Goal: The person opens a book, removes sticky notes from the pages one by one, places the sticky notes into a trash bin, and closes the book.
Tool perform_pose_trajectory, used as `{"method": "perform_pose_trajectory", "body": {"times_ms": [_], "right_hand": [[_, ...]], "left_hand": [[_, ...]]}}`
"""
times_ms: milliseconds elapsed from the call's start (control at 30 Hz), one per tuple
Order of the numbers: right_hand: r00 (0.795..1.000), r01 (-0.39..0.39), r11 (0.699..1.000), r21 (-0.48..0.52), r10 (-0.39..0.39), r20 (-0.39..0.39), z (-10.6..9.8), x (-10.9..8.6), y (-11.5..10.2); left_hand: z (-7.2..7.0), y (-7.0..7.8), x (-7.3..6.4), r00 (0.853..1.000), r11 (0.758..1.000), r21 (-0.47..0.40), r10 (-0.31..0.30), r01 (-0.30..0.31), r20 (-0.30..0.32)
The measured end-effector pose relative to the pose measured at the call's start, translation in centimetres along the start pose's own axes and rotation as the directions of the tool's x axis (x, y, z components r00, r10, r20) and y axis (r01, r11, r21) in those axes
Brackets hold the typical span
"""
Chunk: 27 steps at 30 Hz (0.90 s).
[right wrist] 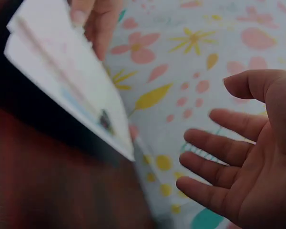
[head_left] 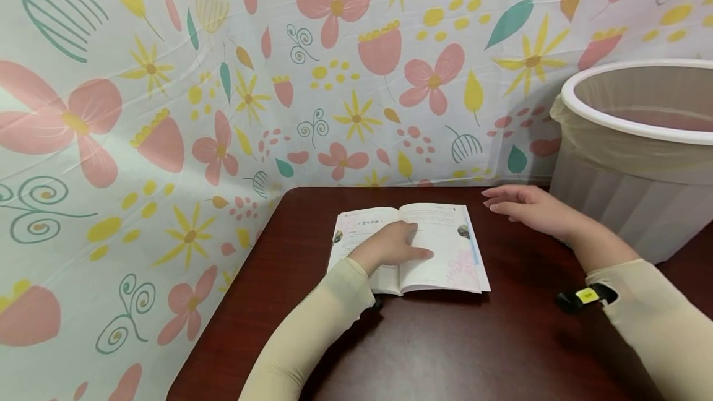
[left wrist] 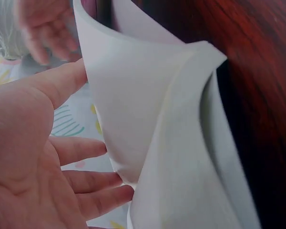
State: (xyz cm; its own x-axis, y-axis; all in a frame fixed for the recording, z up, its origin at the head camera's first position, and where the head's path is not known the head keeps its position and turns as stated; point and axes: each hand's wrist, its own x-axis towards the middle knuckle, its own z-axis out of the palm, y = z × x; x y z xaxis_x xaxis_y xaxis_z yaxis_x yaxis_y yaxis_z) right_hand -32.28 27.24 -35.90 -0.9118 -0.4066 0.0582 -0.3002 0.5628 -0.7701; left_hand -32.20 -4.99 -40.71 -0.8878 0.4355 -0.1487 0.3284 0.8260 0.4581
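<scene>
An open book [head_left: 437, 252] with printed text and pink floral corner designs lies on the dark red table. My left hand [head_left: 394, 243] rests across its middle, thumb and fingers spread against the pages. In the left wrist view, the fingertips [left wrist: 112, 179] of that hand touch the white, curving pages [left wrist: 128, 95]. To the right of the book, my right hand [head_left: 526, 206] hovers over the table and holds nothing. The right wrist view shows its fingers [right wrist: 219, 143] loosely extended, apart from the book [right wrist: 81, 81].
A ribbed bin [head_left: 624, 190] with a white rim and a plastic liner stands at the right, close behind my right hand. A floral-patterned cloth [head_left: 356, 67] hangs along the back and left of the table [head_left: 445, 345].
</scene>
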Motion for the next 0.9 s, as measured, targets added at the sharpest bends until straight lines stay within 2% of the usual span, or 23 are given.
{"method": "perform_pose_trajectory", "body": {"times_ms": [67,133,300,467,900], "right_hand": [[0.997,-0.07,0.997,0.019,0.07,0.018,0.8,-0.2,1.2],[0.994,-0.109,0.994,0.033,0.108,0.034,1.5,-0.3,2.2],[0.988,-0.146,0.986,0.077,0.142,0.056,3.0,-0.5,3.7],[0.982,-0.181,0.981,0.076,0.176,0.062,3.5,-0.8,3.9],[0.988,-0.154,0.982,0.111,0.15,0.042,3.6,-1.1,4.9]], "left_hand": [[0.2,0.0,0.0,1.0,1.0,0.0,0.007,-0.007,0.009],[0.4,0.0,0.1,1.0,1.0,-0.009,0.014,-0.014,0.017],[1.0,0.2,0.4,0.999,0.999,-0.036,0.03,-0.029,0.033],[1.5,0.6,0.9,0.998,0.997,-0.04,0.062,-0.06,0.033],[2.8,1.0,1.1,0.997,0.99,-0.118,0.079,-0.075,0.027]]}}
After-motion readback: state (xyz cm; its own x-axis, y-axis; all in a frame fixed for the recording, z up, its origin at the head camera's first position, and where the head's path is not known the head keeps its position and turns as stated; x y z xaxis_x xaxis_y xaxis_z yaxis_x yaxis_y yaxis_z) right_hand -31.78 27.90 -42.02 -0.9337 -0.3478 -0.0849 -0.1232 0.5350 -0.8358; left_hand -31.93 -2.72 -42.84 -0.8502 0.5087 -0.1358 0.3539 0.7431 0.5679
